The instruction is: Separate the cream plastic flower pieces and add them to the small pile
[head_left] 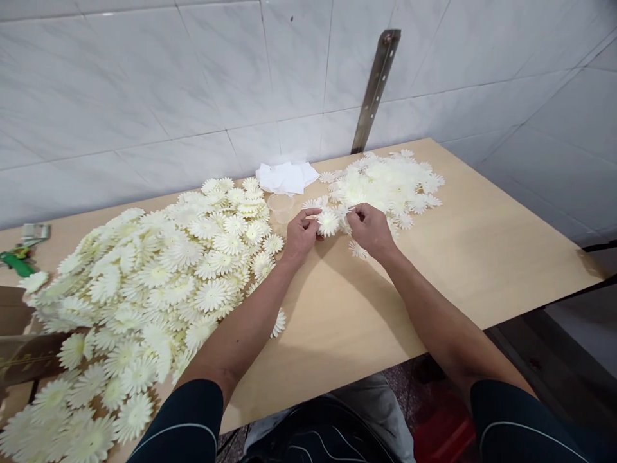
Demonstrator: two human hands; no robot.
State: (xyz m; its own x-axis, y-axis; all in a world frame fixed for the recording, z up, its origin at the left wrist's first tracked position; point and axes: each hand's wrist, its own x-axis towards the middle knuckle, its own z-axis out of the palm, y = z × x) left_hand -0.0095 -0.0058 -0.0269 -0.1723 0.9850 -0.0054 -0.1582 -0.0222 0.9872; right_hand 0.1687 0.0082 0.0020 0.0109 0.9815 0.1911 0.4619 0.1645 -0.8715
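My left hand point(302, 236) pinches a pale cream artificial flower point(328, 222) between thumb and fingers, above the middle of the table. My right hand point(369, 226) is closed just to the right of it, its fingertips at the edge of thin white petals; exactly what they grip is too small to make out. Behind and right of my right hand spreads a pile of flat white petal pieces point(385, 183). Left of my left arm lies a much larger heap of cream layered flowers point(159, 276).
A clear plastic cup point(281, 204) and white paper sheets point(287, 177) stand near the wall. A slotted metal bar point(378, 90) rises behind the wooden table point(463, 270). At the far left are a green tool point(18, 262) and a cardboard box point(14, 312).
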